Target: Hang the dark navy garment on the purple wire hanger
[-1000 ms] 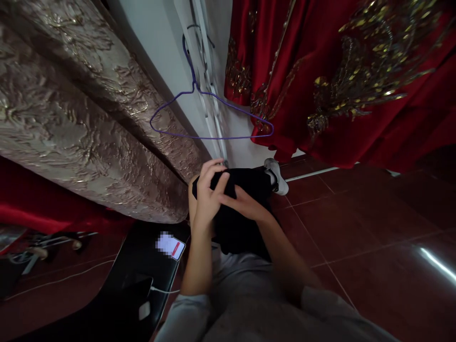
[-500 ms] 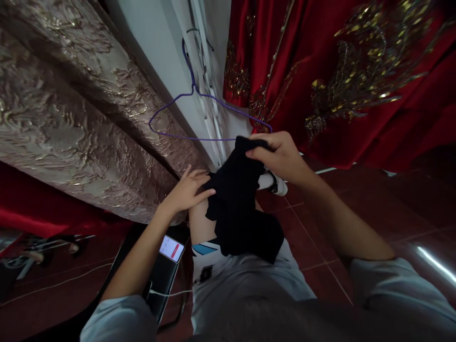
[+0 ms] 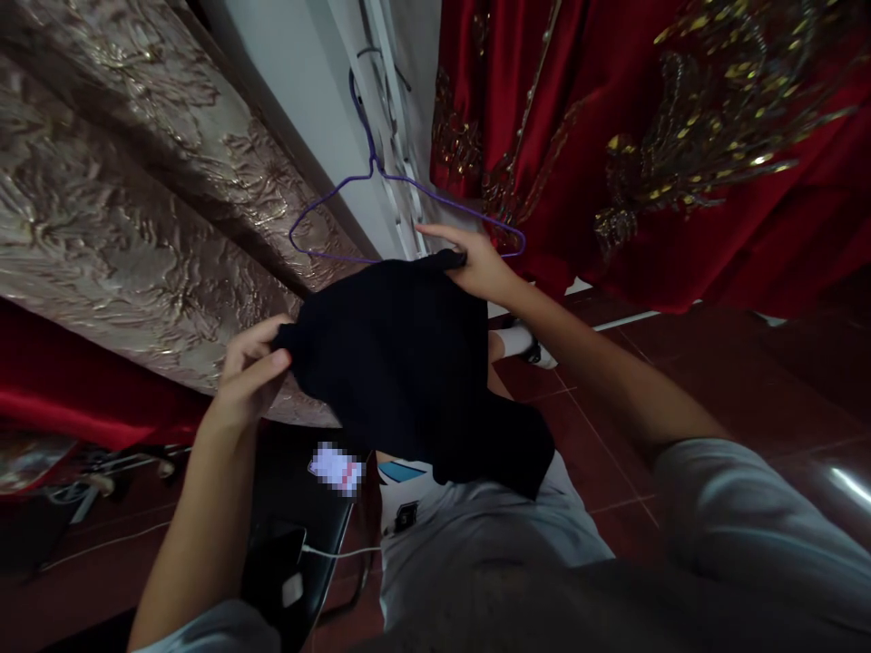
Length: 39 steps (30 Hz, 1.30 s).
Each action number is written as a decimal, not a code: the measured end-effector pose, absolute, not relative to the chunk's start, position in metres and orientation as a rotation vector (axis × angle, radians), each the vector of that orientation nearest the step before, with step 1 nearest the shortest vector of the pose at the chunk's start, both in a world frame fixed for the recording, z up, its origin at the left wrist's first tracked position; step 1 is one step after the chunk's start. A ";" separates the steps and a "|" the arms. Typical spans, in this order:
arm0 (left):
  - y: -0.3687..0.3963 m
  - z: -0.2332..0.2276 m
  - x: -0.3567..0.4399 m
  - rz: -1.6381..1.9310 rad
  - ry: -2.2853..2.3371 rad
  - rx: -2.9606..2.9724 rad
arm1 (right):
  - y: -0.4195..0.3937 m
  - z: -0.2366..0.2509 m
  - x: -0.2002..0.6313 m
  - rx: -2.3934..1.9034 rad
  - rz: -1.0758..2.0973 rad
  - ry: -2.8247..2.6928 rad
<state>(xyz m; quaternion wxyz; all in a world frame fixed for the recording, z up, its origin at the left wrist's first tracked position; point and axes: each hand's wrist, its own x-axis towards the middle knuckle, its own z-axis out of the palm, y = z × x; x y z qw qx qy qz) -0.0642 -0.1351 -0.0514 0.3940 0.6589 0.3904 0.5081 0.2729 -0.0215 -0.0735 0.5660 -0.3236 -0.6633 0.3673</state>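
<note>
A black garment [image 3: 401,363] is spread between my two hands above my lap. My left hand [image 3: 251,372] pinches its left corner. My right hand [image 3: 476,263] grips its upper right corner, close under the lower bar of a purple wire hanger [image 3: 381,181] that hangs on the white wall. The lower part of the garment drapes over my light shorts [image 3: 476,535].
A beige embossed curtain [image 3: 136,199] hangs at left and a red gold-embroidered cloth [image 3: 667,154] at right. A black chair [image 3: 292,535] beside my left leg holds a phone [image 3: 337,467] and a charging cable. The floor has dark red tiles [image 3: 680,381]. My white shoe [image 3: 523,345] shows below my right forearm.
Both hands were bunched on the garment in my lap; they have moved apart and upward, spreading the black cloth wide, with my right hand now just below the hanger.
</note>
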 end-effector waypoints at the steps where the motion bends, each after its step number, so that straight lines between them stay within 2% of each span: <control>1: -0.135 -0.049 -0.063 1.184 1.031 1.746 | -0.014 -0.081 0.266 -0.766 0.822 -1.542; 5: -0.124 -0.064 -0.066 0.643 1.271 2.053 | 0.002 -0.101 0.257 -0.918 0.788 -1.624; 8: -0.113 -0.087 -0.081 0.492 1.511 2.129 | -0.009 -0.105 0.274 -0.962 0.641 -1.702; 10: -0.107 -0.093 -0.089 0.595 1.670 2.175 | -0.024 -0.102 0.290 -0.983 0.534 -1.690; 12: -0.102 -0.087 -0.088 0.859 1.708 2.280 | -0.039 -0.095 0.304 -1.005 0.463 -1.647; 16: -0.086 -0.051 -0.052 1.313 1.454 2.452 | -0.054 -0.083 0.320 -1.014 0.374 -1.556; 20: -0.065 -0.026 -0.003 1.280 1.228 2.450 | -0.058 -0.086 0.316 -0.980 0.462 -1.548; 25: -0.040 -0.022 0.017 1.354 1.231 2.492 | -0.073 -0.091 0.312 -0.908 0.579 -1.635; 28: -0.032 -0.019 0.009 1.295 1.297 2.570 | -0.084 -0.084 0.328 -0.892 0.395 -1.648; 32: -0.032 -0.010 0.001 1.244 1.363 2.603 | -0.086 -0.062 0.369 -0.923 0.081 -1.391; 34: -0.032 -0.007 -0.002 1.266 1.384 2.592 | -0.081 -0.046 0.390 -1.000 0.146 -1.461; 39: -0.022 -0.013 -0.011 1.487 1.450 2.450 | -0.067 -0.013 0.409 -1.143 0.679 -1.740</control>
